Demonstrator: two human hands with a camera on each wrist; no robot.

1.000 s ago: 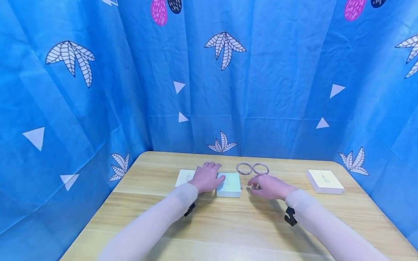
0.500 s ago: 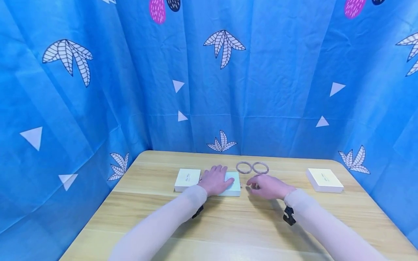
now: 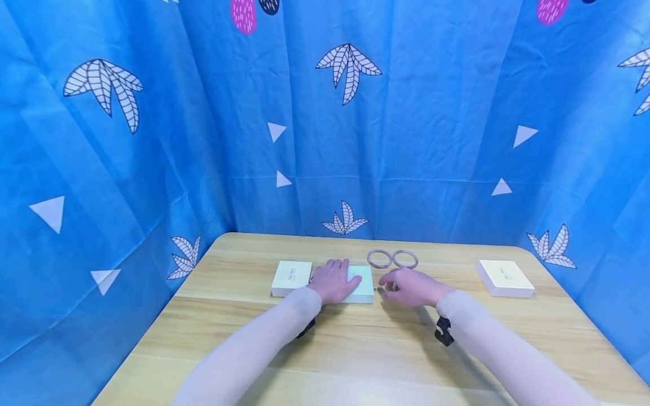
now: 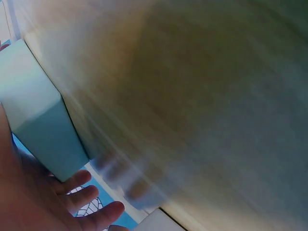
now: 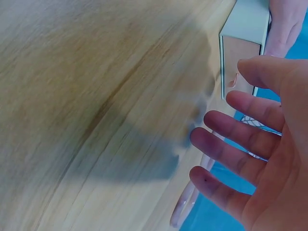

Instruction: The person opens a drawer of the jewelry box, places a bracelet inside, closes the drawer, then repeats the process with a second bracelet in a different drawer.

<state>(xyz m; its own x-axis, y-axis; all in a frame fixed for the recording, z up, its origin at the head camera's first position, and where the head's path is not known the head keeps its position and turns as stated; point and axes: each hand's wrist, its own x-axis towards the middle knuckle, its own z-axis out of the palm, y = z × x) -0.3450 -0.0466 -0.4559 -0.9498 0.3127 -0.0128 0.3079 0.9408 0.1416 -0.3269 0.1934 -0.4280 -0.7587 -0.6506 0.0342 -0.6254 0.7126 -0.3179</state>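
Note:
A mint-green box (image 3: 364, 288) lies on the table between the hands. My left hand (image 3: 332, 282) rests across its left part, with the thumb on top and the other fingers extended toward the far edge. In the left wrist view those fingers (image 4: 82, 195) reach past the box's corner, fairly straight. My right hand (image 3: 410, 286) hovers at the box's right end. The right wrist view shows a pinkish inner drawer (image 5: 240, 52) inside the green sleeve. A small ribbon-like tab (image 5: 233, 81) sits on the drawer, between thumb and index finger, which stand apart.
Two pinkish-brown rings (image 3: 368, 259) lie side by side behind the right hand. A white box (image 3: 291, 276) stands left of the green one. Another pale box (image 3: 505, 277) sits at the far right of the wooden table (image 3: 345, 344). Blue patterned curtain (image 3: 431, 113) surrounds the table.
My left hand has shifted right, further onto the green box, uncovering the white box beside it. My right hand has moved slightly left, closer to the green box's end.

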